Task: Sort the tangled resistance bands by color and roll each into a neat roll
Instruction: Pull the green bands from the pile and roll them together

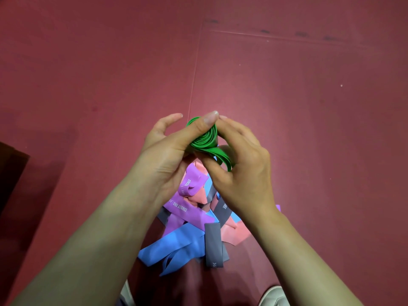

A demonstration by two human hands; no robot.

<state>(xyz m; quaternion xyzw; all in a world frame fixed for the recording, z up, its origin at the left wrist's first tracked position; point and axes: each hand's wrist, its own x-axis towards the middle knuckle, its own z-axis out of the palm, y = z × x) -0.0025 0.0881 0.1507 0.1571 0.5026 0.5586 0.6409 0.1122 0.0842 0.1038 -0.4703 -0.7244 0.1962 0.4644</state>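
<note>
- Green band (204, 142): wound into a flat spiral, held in the air between both hands, above the red floor (309, 107) and above the pile of other bands.
- Left hand (167, 155): grip closed on the roll, with the thumb (205, 124) pressed flat across the spiral face and the other fingers mostly hidden behind it.
- Right hand (240, 171): grip closed as well, pinching the loose tail (223, 160) just where it leaves the roll.
- Relation that matters for the coming move: spiral face turned roughly toward the camera, tail running from the lower edge of the roll down and to the right. Right hand therefore nearer to the free end, left hand nearer to the core.
- Step in hand, as a judgement: winding the last part of the tail round the spiral, probably with firm thumb pressure so that the layers do not spring open.
- Length of tail remaining inside the right palm: cannot tell.
- Under the wrists, tangled together on the floor: purple band (181, 208), blue band (174, 246), grey band (213, 244), pink band (234, 235). None of them sorted or rolled yet.
</note>
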